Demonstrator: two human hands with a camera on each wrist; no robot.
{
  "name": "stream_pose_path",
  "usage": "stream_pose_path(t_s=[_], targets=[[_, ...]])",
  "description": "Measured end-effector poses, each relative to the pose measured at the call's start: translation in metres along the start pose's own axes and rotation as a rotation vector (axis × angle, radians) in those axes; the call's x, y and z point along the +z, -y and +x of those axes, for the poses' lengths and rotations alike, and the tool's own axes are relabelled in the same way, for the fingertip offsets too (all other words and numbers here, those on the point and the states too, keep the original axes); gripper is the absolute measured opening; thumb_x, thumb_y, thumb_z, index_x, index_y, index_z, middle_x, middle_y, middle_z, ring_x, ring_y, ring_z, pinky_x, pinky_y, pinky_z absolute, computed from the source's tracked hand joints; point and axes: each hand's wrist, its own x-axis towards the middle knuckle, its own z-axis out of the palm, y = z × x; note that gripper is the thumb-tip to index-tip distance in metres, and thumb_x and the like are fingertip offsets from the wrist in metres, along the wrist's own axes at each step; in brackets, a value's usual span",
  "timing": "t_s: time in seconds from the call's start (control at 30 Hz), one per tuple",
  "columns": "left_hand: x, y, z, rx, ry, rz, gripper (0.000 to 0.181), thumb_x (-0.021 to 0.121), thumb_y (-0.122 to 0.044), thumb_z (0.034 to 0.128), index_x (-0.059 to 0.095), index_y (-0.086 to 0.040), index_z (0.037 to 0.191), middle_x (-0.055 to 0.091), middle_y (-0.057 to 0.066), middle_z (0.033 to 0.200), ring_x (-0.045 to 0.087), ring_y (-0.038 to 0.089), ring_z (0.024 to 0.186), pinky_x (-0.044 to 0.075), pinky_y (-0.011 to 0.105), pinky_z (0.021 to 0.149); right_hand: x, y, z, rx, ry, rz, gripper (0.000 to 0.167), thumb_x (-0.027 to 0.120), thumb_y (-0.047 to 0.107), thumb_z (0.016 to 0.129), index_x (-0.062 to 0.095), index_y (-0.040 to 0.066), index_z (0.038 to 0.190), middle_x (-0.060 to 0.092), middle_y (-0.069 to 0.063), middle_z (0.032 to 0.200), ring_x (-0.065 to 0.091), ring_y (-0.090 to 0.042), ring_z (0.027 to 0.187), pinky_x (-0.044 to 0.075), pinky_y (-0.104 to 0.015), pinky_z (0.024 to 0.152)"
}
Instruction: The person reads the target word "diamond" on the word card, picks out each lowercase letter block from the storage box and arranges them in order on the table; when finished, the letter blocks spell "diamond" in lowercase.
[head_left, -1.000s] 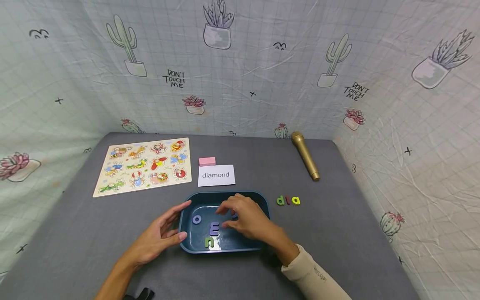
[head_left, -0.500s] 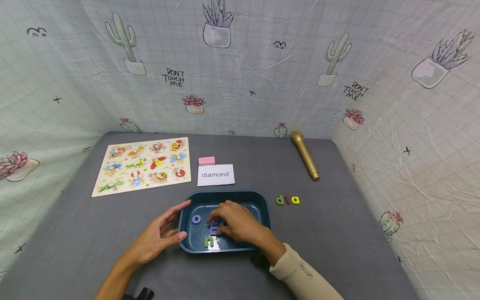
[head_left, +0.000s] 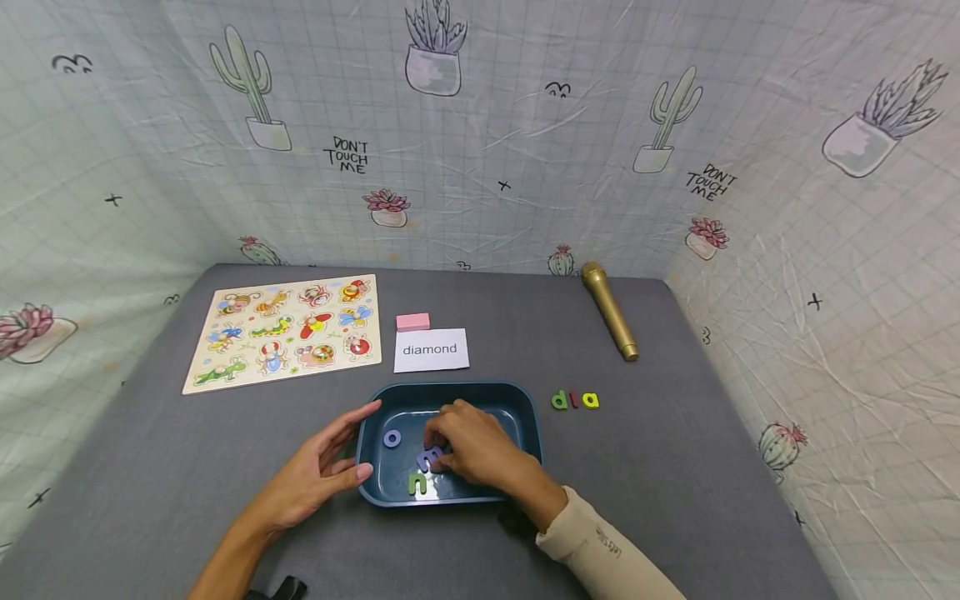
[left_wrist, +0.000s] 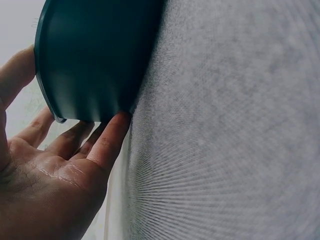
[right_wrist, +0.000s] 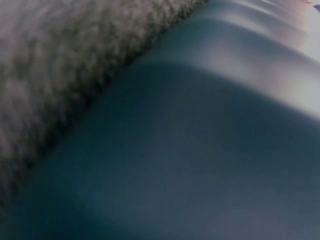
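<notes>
From my station I see a glossy, round-cornered dark-blue tray [head_left: 401, 462]; the left hand [head_left: 318, 467], fingers spread, touches its left end; the right hand [head_left: 477, 442] pinches a purple m [head_left: 427, 460], aslant inside, near a green n [head_left: 417, 483].

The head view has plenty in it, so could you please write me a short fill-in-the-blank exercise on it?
1. The white card bears the printed word ____.
2. The purple letter that the right hand pinches reads ____.
3. On the table, to the right of the tray, lie ____ letters in a row.
4. Inside the tray, the letter n is coloured ____.

Missing words: diamond; m; three; green.
</notes>
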Motion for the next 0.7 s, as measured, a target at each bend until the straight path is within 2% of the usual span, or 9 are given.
stream_pose_path(t_s=[0.17,0.4,0.7], targets=[[-0.001,0.000,0.001,0.000,-0.001,0.014,0.076,0.072,-0.013,0.1019,0.034,-0.024,0.166,0.024,0.013,0.177,0.025,0.048,0.161,0.052,0.047,0.115,-0.001,0.000,-0.001,0.002,-0.006,-0.011,0.018,0.089,0.027,0.089,0.081,0.026,0.105,0.070,0.009,0.102,0.055,-0.006,0.093,0.052,-0.021,0.075],[0.000,0.000,0.000,0.001,-0.001,-0.001,0.076,0.073,-0.012,0.1014,0.036,-0.025,0.166,0.025,0.011,0.176,0.027,0.046,0.161,0.054,0.043,0.114,-0.002,-0.002,-0.002,-0.014,-0.026,-0.048,0.015,0.088,0.029,0.090,0.080,0.025,0.103,0.071,0.009,0.102,0.056,-0.007,0.094,0.053,-0.022,0.074],[0.000,0.000,0.000,-0.011,-0.003,0.001,0.075,0.072,-0.013,0.1017,0.035,-0.026,0.166,0.024,0.012,0.177,0.026,0.047,0.161,0.053,0.043,0.115,-0.015,-0.001,-0.010,-0.013,-0.123,0.013,0.020,0.088,0.030,0.089,0.080,0.024,0.107,0.072,0.010,0.102,0.056,-0.006,0.094,0.052,-0.021,0.078]])
